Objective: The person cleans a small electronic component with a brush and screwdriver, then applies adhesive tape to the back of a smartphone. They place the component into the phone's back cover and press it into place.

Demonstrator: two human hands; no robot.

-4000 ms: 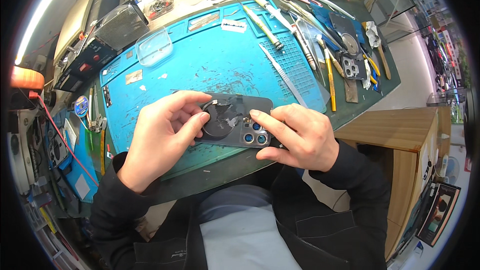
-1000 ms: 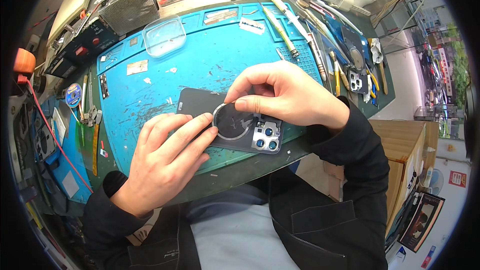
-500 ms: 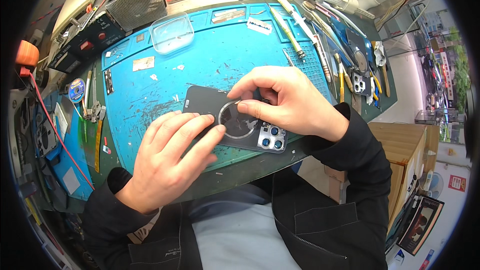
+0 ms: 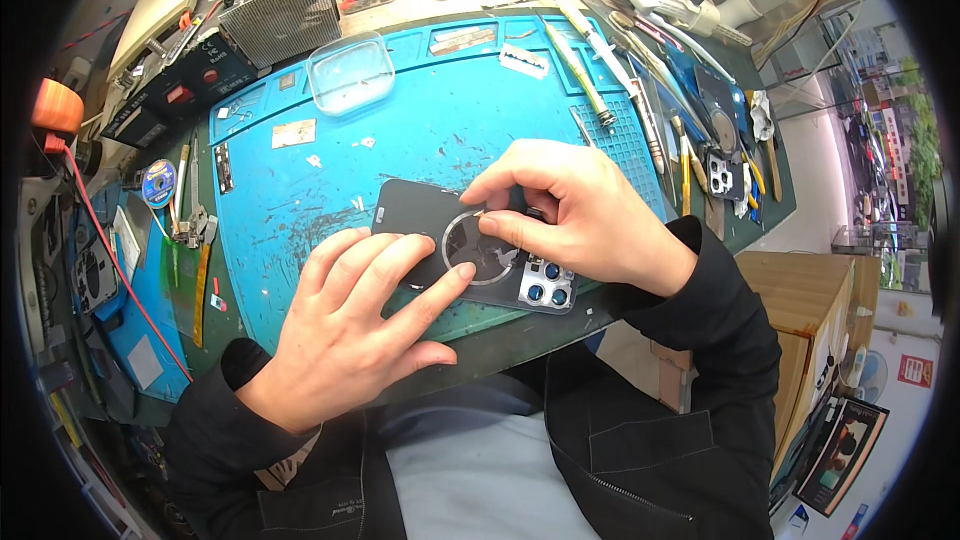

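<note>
A dark phone back panel (image 4: 405,202) lies slanted on the blue work mat (image 4: 310,190), near its front edge. A pale ring (image 4: 446,255) circles the panel's middle, and a silver camera frame with three blue lenses (image 4: 545,286) sits at its right end. Across the panel's left part rests my left hand (image 4: 345,335), fingers spread, its index fingertip on the ring's lower part and its thumb stretched free. My right hand (image 4: 580,215) bends over the ring's upper right, thumb and index tips close together in a pinch. What they grip, if anything, is too small to see.
A clear plastic box (image 4: 351,75) stands at the mat's back left, beside a black device (image 4: 175,90). A razor blade (image 4: 523,61) lies at the back. Pens, tweezers and brushes line the right side, near another phone panel (image 4: 720,110). A solder spool (image 4: 158,183) is left.
My left index finger has stretched to the right onto the ring, and the left thumb has spread outward. My right hand keeps its pinch at nearly the same spot. The whole view has shifted slightly.
</note>
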